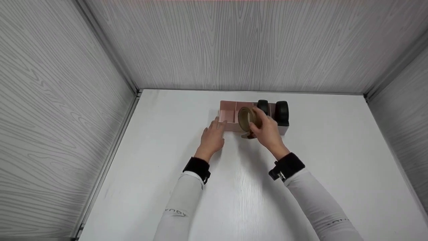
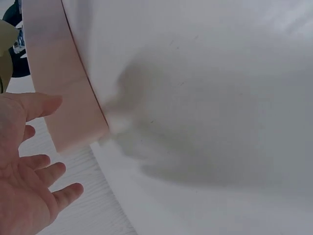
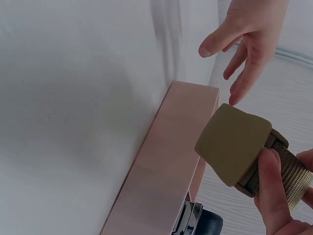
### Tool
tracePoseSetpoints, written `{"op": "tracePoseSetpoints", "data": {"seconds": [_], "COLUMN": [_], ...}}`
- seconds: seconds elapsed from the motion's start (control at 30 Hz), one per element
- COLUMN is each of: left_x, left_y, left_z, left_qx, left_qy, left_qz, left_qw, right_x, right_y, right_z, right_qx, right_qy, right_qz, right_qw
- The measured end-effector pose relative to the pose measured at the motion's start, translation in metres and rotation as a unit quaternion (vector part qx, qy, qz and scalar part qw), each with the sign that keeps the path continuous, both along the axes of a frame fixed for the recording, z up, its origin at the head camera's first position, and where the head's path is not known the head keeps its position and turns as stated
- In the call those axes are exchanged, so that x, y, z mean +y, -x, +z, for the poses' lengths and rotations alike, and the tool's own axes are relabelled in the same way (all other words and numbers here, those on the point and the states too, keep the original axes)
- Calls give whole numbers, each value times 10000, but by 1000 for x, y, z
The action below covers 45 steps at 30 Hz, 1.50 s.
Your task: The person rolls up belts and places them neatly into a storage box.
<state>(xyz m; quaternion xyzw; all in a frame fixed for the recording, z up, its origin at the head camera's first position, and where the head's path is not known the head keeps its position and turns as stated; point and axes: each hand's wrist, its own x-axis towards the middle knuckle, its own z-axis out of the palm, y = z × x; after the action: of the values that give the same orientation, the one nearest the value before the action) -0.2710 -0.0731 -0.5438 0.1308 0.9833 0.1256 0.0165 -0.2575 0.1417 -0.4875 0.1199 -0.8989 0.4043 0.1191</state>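
My right hand (image 1: 269, 134) grips a coiled khaki webbing belt (image 3: 293, 178) between thumb and fingers. Its flat olive buckle (image 3: 232, 142) faces the right wrist camera. In the head view the belt is held on edge at the middle of a pink divided box (image 1: 231, 127), partly hiding the compartments behind it. My left hand (image 1: 213, 137) is at the box's left end, fingers extended; the left wrist view shows its thumb over the pink side wall (image 2: 68, 117) and the other fingers spread.
Two coiled black belts (image 1: 282, 112) stand in the right part of the box; one shows a shiny metal buckle (image 3: 188, 218) in the right wrist view. The leftmost compartment (image 1: 227, 110) shows its bare floor. A white table (image 1: 234, 187) lies below, with grey wood-grain panels (image 1: 217, 43) around it.
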Motion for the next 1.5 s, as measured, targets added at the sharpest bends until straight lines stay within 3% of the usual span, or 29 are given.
{"op": "tracePoseSetpoints", "data": {"seconds": [0.23,0.63,0.93,1.23,1.5], "left_x": [5,11,15,14,14], "left_y": [4,-14,-32,-35,-35], "left_z": [-5,0,-4,-5,-7], "left_qx": [-101,15,26,18,-62], "left_qy": [-88,34,1,58,94], "left_qz": [106,267,183,209,124], "left_qw": [9999,9996,9998,9998,9999], "right_x": [0,-14,-28,-32,-31], "right_y": [8,30,32,36,35], "right_z": [2,-5,-29,-31,-45], "right_qx": [204,355,42,-206,-557], "right_qy": [59,169,-513,-917,-1156], "right_qz": [-494,-884,-977,-870,-864], "right_qw": [9986,9953,9939,9918,9880]}}
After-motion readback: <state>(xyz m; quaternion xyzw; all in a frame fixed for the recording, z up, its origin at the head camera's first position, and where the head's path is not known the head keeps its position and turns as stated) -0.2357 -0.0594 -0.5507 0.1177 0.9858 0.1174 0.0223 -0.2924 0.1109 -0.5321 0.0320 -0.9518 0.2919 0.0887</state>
